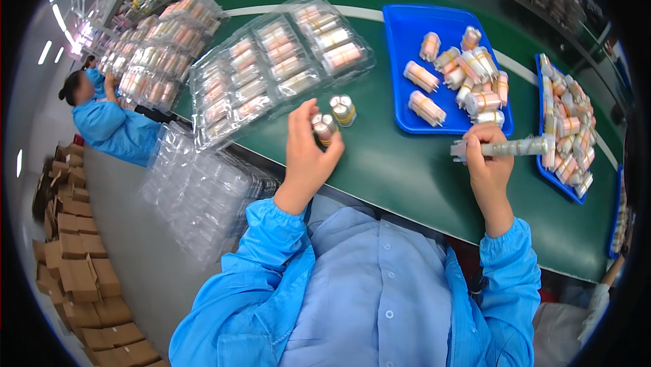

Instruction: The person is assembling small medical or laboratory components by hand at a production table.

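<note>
My left hand (308, 150) curls its thumb and fingers around a small upright bundle of short cylinders (324, 127) with pale, shiny round ends. A second such bundle (343, 110), wrapped with a yellow band, stands just beyond it on the green table (380, 170). In my right hand (491, 171) is a long, narrow, greyish translucent stick-like tool (519, 146), held level over the table; its exact kind I cannot make out. A blue tray (400, 112) lies beyond that hand, with several pink and white banded bundles (426, 108) in it.
Clear plastic blister trays (278, 55) filled with bundles lie at the far left of the table. Empty clear trays (203, 197) are stacked beside its near edge. Another full blue tray (578, 194) sits right. A co-worker (102, 123) stands left, near cardboard boxes (81, 275).
</note>
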Action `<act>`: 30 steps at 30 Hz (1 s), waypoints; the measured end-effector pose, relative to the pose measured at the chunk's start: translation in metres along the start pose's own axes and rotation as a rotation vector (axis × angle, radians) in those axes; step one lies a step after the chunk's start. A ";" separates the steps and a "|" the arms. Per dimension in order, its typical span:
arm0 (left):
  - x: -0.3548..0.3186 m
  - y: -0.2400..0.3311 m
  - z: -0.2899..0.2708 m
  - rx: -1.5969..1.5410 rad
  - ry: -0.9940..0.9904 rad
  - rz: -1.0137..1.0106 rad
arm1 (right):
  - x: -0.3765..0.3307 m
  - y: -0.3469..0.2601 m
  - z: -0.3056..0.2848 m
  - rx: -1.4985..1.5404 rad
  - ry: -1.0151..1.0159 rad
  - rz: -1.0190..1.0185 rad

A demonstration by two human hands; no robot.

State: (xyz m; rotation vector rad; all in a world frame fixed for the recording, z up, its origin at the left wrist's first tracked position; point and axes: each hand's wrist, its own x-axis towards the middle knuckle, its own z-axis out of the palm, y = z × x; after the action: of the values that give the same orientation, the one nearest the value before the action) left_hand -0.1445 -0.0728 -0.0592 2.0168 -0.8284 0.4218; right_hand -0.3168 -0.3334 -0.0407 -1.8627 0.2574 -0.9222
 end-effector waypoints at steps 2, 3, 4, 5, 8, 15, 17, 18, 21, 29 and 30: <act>0.009 0.005 0.003 -0.098 -0.085 -0.048 | 0.000 0.002 -0.001 0.000 -0.001 0.027; 0.014 0.004 0.007 -0.191 -0.073 -0.061 | 0.000 0.002 -0.001 0.000 -0.001 0.042; 0.018 -0.001 0.009 -0.184 -0.111 0.006 | 0.000 0.003 -0.002 -0.012 -0.002 0.044; 0.021 -0.004 0.009 -0.176 -0.150 0.073 | 0.000 0.003 -0.002 -0.014 -0.006 0.047; 0.029 0.005 0.004 -0.184 -0.192 -0.050 | 0.000 0.003 -0.003 -0.003 -0.003 0.079; 0.152 -0.016 -0.017 0.105 0.032 0.173 | 0.001 -0.001 -0.001 -0.056 -0.038 -0.032; 0.203 -0.030 -0.017 0.279 -0.053 0.188 | 0.001 0.001 -0.001 -0.073 -0.035 -0.065; 0.225 -0.043 -0.012 0.386 -0.112 0.211 | 0.002 0.002 -0.001 -0.082 -0.037 -0.087; 0.270 -0.080 0.004 0.656 -0.404 0.271 | 0.007 0.002 -0.002 -0.117 -0.040 -0.144; 0.332 -0.082 0.030 0.735 -0.402 0.250 | 0.010 -0.008 -0.007 -0.217 -0.065 -0.216; 0.338 -0.089 0.034 0.790 -0.431 0.263 | 0.011 -0.008 -0.006 -0.222 -0.073 -0.227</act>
State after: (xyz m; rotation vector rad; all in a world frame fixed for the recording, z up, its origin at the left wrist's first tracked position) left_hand 0.1601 -0.2003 0.0617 2.7973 -1.3505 0.5239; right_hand -0.3157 -0.3395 -0.0272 -2.1588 0.1081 -1.0086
